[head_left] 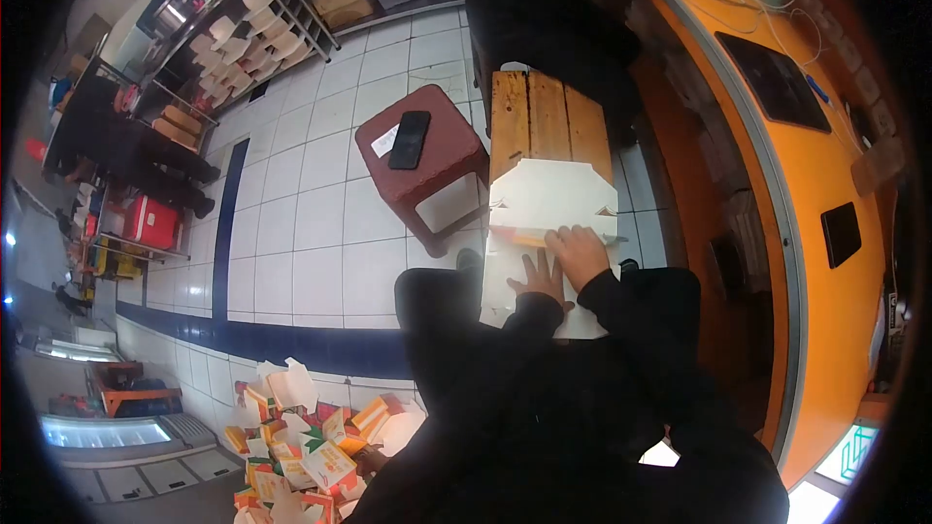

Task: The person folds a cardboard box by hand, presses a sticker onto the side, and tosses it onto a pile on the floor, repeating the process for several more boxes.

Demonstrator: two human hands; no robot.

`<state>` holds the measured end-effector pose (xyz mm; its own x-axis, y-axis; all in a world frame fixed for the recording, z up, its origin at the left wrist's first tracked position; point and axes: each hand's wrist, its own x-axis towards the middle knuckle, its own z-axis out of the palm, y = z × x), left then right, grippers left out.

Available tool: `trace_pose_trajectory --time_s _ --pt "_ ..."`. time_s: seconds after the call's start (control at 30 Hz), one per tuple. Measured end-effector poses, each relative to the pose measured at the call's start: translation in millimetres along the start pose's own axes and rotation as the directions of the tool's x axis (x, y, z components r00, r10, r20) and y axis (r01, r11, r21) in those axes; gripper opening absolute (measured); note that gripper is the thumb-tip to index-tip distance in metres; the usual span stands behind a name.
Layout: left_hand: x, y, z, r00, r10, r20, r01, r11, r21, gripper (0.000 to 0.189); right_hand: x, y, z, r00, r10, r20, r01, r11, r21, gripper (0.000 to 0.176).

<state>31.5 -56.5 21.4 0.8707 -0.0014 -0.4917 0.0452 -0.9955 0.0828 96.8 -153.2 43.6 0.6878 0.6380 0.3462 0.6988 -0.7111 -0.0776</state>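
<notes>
A flat white cardboard box blank (547,196) lies on a wooden bench (547,114) in front of me, with an orange printed flap folded across its middle. My left hand (540,277) lies flat on the near part of the blank, fingers spread. Just to its right, my right hand (580,252) presses down on the fold line with fingers curled. Both sleeves are black.
A dark red plastic stool (442,170) stands left of the bench with a black phone (410,139) on it. Another person in black sits at the bench's far end. An orange counter (825,165) runs along the right. Several folded boxes (306,456) are piled on the floor, bottom left.
</notes>
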Motion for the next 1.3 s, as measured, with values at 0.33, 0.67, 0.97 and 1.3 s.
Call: trace_pose_trajectory --time_s 0.33,0.67,0.97,1.3 --pt "10 15 29 0.988 -0.127 -0.094 0.109 0.978 -0.178 0.098 -2 5 -4 0.989 0.137 0.048 -0.141 0.985 0.095 0.020" --pt "8 13 33 0.996 -0.071 -0.049 0.058 0.974 -0.221 0.081 -12 -18 -56 0.917 0.137 0.375 -0.236 0.943 0.234 0.020" --pt "9 8 43 1.000 -0.025 0.016 0.029 0.952 -0.306 0.047 -7 -18 -68 0.917 0.039 0.397 -0.157 0.951 0.268 0.023" --pt "-39 -82 -8 0.863 -0.364 -0.351 0.178 0.869 -0.463 0.058 -1 20 -64 0.753 0.651 -0.101 -0.620 0.752 0.225 0.056"
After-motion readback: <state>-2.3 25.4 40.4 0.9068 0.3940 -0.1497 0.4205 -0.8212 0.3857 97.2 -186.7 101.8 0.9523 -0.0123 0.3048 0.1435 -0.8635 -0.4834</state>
